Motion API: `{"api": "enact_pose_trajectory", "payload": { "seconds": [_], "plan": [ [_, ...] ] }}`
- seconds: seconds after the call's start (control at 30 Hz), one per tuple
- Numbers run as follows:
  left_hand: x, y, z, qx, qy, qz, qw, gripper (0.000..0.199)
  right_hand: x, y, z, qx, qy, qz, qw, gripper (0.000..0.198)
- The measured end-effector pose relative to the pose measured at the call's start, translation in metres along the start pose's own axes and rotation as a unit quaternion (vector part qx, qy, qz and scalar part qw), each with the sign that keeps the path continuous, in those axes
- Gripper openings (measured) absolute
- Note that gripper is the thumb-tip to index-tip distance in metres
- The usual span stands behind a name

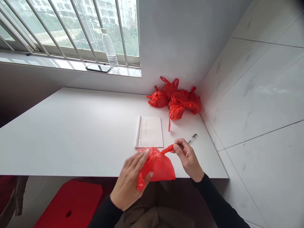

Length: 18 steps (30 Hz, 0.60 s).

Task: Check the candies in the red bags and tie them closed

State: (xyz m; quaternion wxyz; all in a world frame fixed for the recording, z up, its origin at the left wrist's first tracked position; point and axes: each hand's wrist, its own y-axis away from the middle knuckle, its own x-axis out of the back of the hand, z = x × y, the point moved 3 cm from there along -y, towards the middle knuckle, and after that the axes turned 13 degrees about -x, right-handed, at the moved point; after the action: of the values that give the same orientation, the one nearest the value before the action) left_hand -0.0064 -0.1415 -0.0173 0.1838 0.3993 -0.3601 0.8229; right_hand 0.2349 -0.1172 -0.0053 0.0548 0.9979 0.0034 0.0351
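Observation:
A red plastic bag (160,167) lies at the front edge of the white table, gathered at its top, its contents hidden. My right hand (187,156) pinches a twisted handle of this bag between thumb and fingers, drawing it out to the right. Across the bag's left side rests my left hand (134,174), fingers stretched and the thumb apart; a red end of the bag pokes out beside that thumb. Just beyond the bag is an open notepad (151,132) with writing on its left part. Partly behind my right hand lies a pen (193,137).
Several tied red plastic bags (177,101) are heaped in the table's back right corner. A water bottle (110,50) and a phone (98,68) are on the windowsill. Tiled wall (258,95) bounds the right side. A red stool (71,202) stands below the white table (78,133).

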Motion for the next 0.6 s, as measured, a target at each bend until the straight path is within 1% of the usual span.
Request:
{"api": "enact_pose_trajectory", "payload": {
  "seconds": [0.03,0.1,0.17,0.23,0.27,0.33,0.4,0.43,0.5,0.57,0.6],
  "plan": [
    [-0.006,-0.012,0.001,-0.006,0.009,-0.008,1.000,0.057,-0.006,0.002,-0.007,0.006,0.000,-0.014,1.000,0.025],
    [-0.013,-0.028,-0.002,0.002,0.019,-0.006,1.000,0.035,-0.009,0.005,-0.014,0.013,0.004,-0.012,1.000,0.025],
    [-0.010,-0.034,-0.011,0.032,0.016,0.018,0.999,0.023,0.000,0.005,-0.006,0.005,0.023,0.031,0.999,0.030],
    [0.004,-0.034,-0.021,0.081,0.014,0.050,0.995,0.018,0.023,0.002,0.015,-0.023,0.067,0.103,0.992,0.038],
    [0.014,-0.033,-0.028,0.111,0.012,0.068,0.991,0.018,0.038,0.000,0.028,-0.044,0.103,0.144,0.983,0.041],
    [0.033,-0.033,-0.042,0.172,0.002,0.105,0.980,0.020,0.069,-0.007,0.058,-0.096,0.192,0.206,0.955,0.049],
    [0.046,-0.039,-0.058,0.220,-0.012,0.133,0.966,0.022,0.094,-0.015,0.086,-0.159,0.283,0.211,0.922,0.054],
    [0.048,-0.044,-0.068,0.237,-0.018,0.142,0.961,0.023,0.104,-0.019,0.099,-0.193,0.314,0.208,0.906,0.058],
    [0.044,-0.055,-0.086,0.264,-0.027,0.149,0.952,0.023,0.116,-0.025,0.120,-0.234,0.341,0.184,0.891,0.063],
    [0.034,-0.062,-0.101,0.282,-0.025,0.146,0.948,0.024,0.125,-0.028,0.138,-0.246,0.360,0.178,0.882,0.061],
    [0.030,-0.062,-0.104,0.282,-0.019,0.139,0.949,0.025,0.129,-0.030,0.145,-0.226,0.376,0.194,0.877,0.057]
  ]
}}
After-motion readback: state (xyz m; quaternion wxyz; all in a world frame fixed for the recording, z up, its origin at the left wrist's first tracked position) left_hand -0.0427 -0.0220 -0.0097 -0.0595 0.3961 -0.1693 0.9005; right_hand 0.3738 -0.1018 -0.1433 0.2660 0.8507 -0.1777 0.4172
